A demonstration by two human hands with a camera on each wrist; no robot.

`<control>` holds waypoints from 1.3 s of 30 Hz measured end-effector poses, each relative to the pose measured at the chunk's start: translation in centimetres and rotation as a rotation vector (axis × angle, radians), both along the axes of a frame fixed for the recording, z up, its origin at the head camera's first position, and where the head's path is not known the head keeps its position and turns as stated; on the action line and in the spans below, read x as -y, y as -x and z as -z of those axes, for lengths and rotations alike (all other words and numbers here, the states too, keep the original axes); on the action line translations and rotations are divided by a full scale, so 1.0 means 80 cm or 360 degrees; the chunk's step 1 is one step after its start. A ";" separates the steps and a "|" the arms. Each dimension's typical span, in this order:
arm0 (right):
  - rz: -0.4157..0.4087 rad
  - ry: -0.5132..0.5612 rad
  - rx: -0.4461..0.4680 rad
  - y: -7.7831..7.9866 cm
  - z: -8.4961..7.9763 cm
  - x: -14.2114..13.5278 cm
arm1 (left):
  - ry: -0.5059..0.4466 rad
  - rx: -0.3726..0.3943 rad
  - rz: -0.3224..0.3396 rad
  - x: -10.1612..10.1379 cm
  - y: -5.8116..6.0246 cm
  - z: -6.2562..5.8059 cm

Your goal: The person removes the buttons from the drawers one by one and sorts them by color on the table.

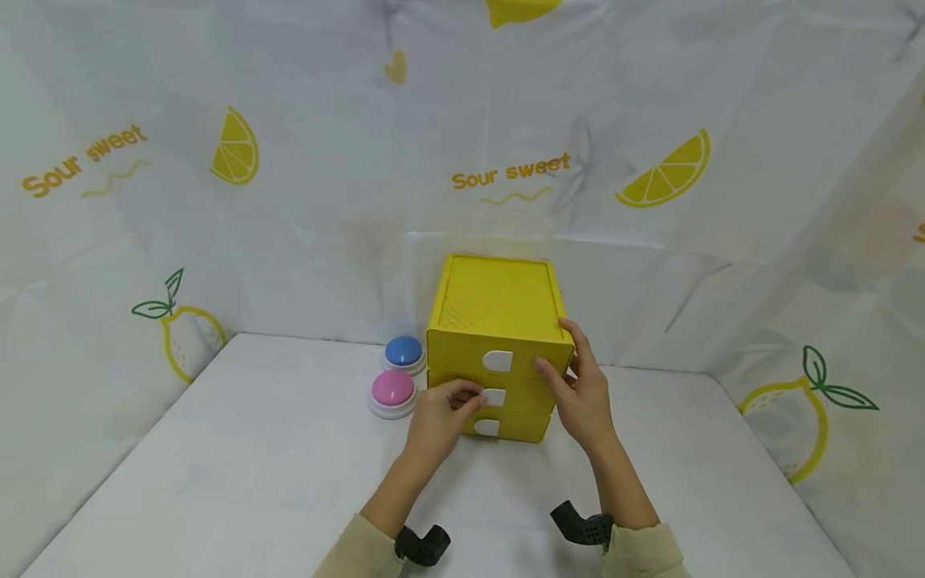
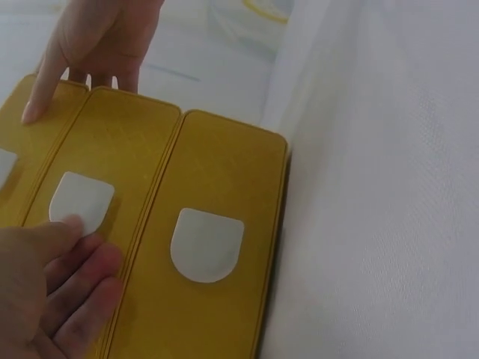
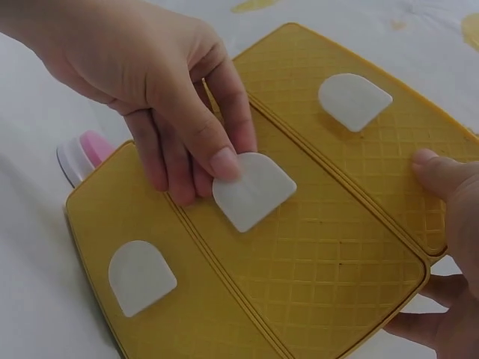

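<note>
Head view: a yellow drawer box (image 1: 502, 293) stands upright on a white table (image 1: 238, 466), near a backdrop (image 1: 311, 265) printed with lemons and the words "Sour sweet". Three drawer fronts, one above another, face the person, each with a white tab. The left hand (image 1: 438, 417) reaches the middle tab (image 1: 495, 397), its thumb and fingertips drawn together on the tab's left end. The right hand (image 1: 584, 401) grips the box's right edge near the top, thumb on the front face, the other fingers round the side. The upper tab (image 1: 497, 361) and lower tab (image 1: 487, 428) are untouched. Just left of the box sit a blue button (image 1: 403, 351) and, nearer the person, a pink button (image 1: 393, 388), both on white bases. A black device (image 1: 422, 546) is at the left wrist, beside a beige sleeve (image 1: 361, 550).

Left wrist view: the box appears turned, its fronts side by side with narrow seams between them. The left thumb presses the rounded end of the middle tab, fingers curled beside it. Beyond, the right thumb lies on the uppermost front, spread apart from the fingers at the side.

Right wrist view: the left thumb and index finger pinch the middle tab; the other fingers hang close to the drawer fronts. The right hand's thumb and fingers straddle the box's edge. Part of the pink button shows behind the box.
</note>
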State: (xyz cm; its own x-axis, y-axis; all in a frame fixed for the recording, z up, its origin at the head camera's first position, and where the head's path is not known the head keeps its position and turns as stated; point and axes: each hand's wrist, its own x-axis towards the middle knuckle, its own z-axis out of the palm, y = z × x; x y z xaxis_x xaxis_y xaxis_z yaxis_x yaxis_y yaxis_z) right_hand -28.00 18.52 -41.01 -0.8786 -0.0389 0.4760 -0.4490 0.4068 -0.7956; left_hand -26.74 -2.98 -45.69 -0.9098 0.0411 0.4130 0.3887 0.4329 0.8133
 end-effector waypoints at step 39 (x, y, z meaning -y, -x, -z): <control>-0.0266 -0.0184 0.0135 0.000 -0.011 -0.037 | 0.0080 -0.0190 0.0097 0.011 -0.089 0.006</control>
State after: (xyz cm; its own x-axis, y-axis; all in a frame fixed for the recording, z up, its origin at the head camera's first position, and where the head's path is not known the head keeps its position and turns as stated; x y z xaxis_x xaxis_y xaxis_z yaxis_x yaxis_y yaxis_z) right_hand -27.97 21.47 -40.14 -0.8921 -0.2374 0.3845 -0.4512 0.4231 -0.7858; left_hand -19.66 -3.87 -46.17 -0.8495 0.1180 0.5142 0.5082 0.4447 0.7375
